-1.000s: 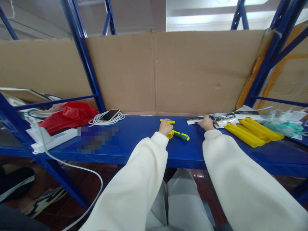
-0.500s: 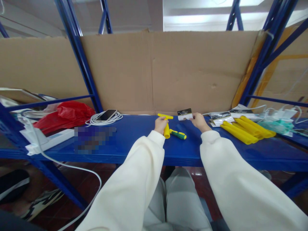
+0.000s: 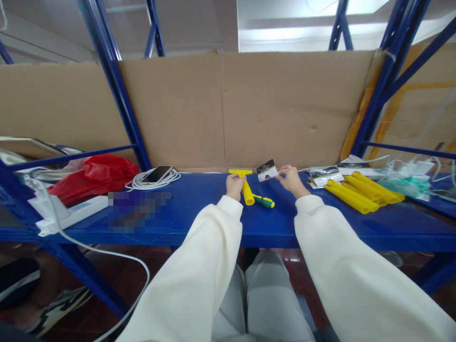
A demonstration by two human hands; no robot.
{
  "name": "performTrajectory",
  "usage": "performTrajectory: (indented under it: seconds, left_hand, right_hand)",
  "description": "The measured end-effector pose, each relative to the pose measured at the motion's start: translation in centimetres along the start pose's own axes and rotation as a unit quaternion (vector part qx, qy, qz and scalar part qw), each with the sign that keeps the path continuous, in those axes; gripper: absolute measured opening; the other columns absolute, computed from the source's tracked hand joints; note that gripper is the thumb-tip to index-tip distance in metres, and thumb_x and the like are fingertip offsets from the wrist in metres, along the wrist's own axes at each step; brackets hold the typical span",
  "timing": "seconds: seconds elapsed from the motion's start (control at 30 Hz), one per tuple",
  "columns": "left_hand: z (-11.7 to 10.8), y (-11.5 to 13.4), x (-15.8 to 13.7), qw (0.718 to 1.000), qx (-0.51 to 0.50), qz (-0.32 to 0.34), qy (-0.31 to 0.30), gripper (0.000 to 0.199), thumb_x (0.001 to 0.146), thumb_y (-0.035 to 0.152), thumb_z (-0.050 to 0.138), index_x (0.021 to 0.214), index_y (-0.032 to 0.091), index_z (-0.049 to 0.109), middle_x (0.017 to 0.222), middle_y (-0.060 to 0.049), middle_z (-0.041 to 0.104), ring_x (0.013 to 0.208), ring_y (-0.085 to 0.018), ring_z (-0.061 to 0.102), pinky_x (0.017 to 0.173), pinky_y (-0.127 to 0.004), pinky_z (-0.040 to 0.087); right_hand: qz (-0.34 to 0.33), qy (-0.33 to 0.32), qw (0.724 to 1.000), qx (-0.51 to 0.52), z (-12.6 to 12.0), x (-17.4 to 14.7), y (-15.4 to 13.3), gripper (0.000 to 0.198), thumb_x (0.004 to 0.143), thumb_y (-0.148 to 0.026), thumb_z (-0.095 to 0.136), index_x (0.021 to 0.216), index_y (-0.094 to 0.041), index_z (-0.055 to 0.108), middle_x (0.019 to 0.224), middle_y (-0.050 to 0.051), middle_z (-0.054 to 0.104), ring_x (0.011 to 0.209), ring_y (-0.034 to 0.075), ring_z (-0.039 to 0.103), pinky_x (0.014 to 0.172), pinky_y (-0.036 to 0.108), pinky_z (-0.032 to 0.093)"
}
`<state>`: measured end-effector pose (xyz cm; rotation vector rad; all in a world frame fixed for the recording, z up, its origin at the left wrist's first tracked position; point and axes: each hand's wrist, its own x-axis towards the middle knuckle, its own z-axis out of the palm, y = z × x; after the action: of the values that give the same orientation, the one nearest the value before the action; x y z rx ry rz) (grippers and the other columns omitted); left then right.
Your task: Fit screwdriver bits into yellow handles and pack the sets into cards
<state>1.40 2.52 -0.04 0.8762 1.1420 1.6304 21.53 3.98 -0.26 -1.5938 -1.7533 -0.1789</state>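
Note:
My left hand [image 3: 234, 185] is closed around a yellow T-shaped tool [image 3: 248, 192], whose thick tube-like handle points toward me and whose narrow crossbar lies at the far end. Between the fingertips of my right hand [image 3: 291, 180] is a black-and-white card [image 3: 267, 171] with a notch in its white part, tilted and held just right of the tool's crossbar. A green-and-yellow handled screwdriver [image 3: 264, 201] lies on the blue tabletop [image 3: 270, 225], close to the tool's handle. Its tip is hidden.
Several yellow tubes [image 3: 356, 197] lie to the right, beside more cards in clear wrapping [image 3: 324, 175] and a green-and-white bundle [image 3: 406, 183]. At left are a phone [image 3: 156, 174] on a coiled white cable, a red plastic bag [image 3: 101, 173] and a white power strip [image 3: 83, 207]. Cardboard [image 3: 270, 104] stands behind.
My right hand has brought the card slightly left, nearer the T-shaped tool, and the card is now tilted. The T-shaped tool has turned a little in my left hand. The view has shifted slightly.

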Motion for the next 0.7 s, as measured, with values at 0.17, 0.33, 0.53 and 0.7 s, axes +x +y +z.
performTrajectory:
  seconds: [0.17,0.33,0.53,0.7]
  left_hand:
    - [-0.2,0.2,-0.1,1.0,-0.013,0.014,0.014,0.021,0.081,0.004,0.065,0.096,0.014,0.055,0.08,-0.001,0.06,0.07,-0.012,0.063,0.074,-0.027,0.054]
    - [-0.1,0.2,0.2,0.998,-0.039,0.01,0.043,0.021,0.084,0.006,0.064,0.1,0.015,0.054,0.073,0.002,0.057,0.066,-0.01,0.062,0.072,-0.026,0.055]
    - [-0.2,0.2,0.8,0.986,-0.14,0.023,0.093,0.022,0.086,0.007,0.062,0.099,0.017,0.048,0.079,0.003,0.056,0.065,-0.008,0.06,0.062,-0.023,0.056]
    - [-0.6,0.2,1.5,0.974,-0.181,0.029,0.137,0.024,0.088,0.006,0.058,0.095,0.021,0.04,0.093,0.001,0.054,0.076,-0.008,0.061,0.064,-0.024,0.058]
  right_hand:
    - [0.038,0.036,0.998,0.016,-0.5,-0.2,0.0,0.018,0.08,-0.024,0.061,0.088,-0.017,0.075,0.105,0.012,0.068,0.1,0.026,0.058,0.095,0.041,0.043]
    - [0.062,0.052,0.976,0.202,0.0,-0.3,0.2,0.028,0.075,-0.04,0.062,0.085,-0.017,0.073,0.071,0.004,0.066,0.07,0.02,0.057,0.07,0.033,0.046]
    - [0.081,0.069,0.933,0.344,0.3,-0.1,-0.1,0.031,0.07,-0.052,0.06,0.074,-0.022,0.056,0.06,-0.003,0.05,0.06,0.014,0.048,0.058,0.026,0.039]
    - [0.113,0.03,0.894,0.433,-0.1,-0.1,-0.4,0.031,0.076,-0.049,0.059,0.073,-0.024,0.041,0.055,-0.007,0.04,0.052,0.011,0.042,0.051,0.023,0.035]
